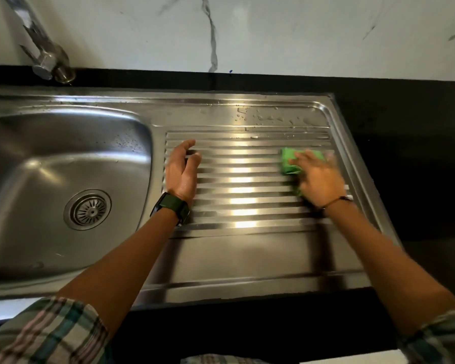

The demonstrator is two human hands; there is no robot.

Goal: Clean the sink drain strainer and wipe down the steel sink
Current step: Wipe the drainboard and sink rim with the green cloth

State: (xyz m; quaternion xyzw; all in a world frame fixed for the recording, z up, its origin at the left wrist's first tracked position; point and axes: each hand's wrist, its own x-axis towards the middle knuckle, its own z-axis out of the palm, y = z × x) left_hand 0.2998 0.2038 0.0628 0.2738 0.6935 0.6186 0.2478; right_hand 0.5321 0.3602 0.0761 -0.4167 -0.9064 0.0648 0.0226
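Steel: one sink (247, 261) set in a black counter (410, 158), seen from the single head view.
Basin: one bowl (50, 158) on the left side of the sink, with scattered water drops on its far right wall.
Strainer: one round strainer (87, 209) seated in the drain at the bottom of the bowl, slots radiating from a centre knob.
Drainboard: one ribbed drainboard (242, 179) to the right of the bowl; drops of water lie on the flat strip behind the ribs.
Tap: one tap (41, 52) at the far left, rising from the back edge near the wall.
Wall: white marble-look wall (300, 35) with grey veins behind the counter.
Cloth: one green cloth (289, 164) lying on the ribs near the right end of the drainboard.
Hands: two, well apart from each other.
Left hand: left hand (182, 174) at the left end of the ribs, just right of the bowl, fingers loosely curled with the thumb apart, holding nothing; whether it touches the steel I cannot tell.
Right hand: right hand (319, 177) pressed down on the cloth, fingers spread across it, slightly blurred.
Watch: one dark watch (172, 207) on the left wrist.
Band: one thin dark band (335, 202) on the right wrist.
Sleeves: two checked sleeves (47, 334), pushed up so both forearms are bare.
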